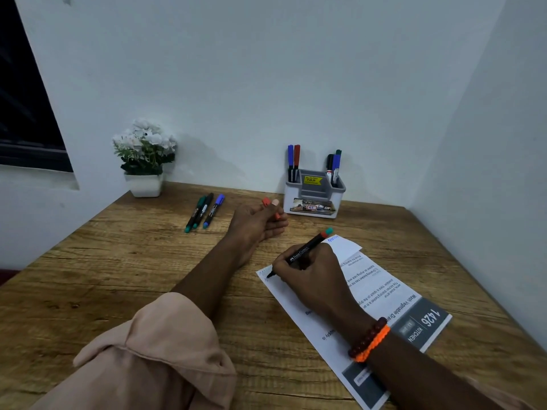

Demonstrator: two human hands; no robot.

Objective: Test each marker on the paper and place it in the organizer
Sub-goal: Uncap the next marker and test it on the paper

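My right hand (pixel 307 276) grips a black marker (pixel 305 250) with a red and teal end, its tip touching the left corner of the printed paper (pixel 393 294). My left hand (pixel 257 221) rests on the table beyond it and holds the marker's red cap (pixel 270 207) in curled fingers. The white and grey organizer (pixel 313 196) stands against the back wall, with two markers in its left slot (pixel 293 161) and several in its right slot (pixel 334 165). Three capped markers (pixel 204 211) lie side by side on the table to the left.
A white pot of white flowers (pixel 145 161) stands in the back left corner. The wooden table (pixel 118 276) meets walls at the back and right. A dark window (pixel 26 99) is at the far left.
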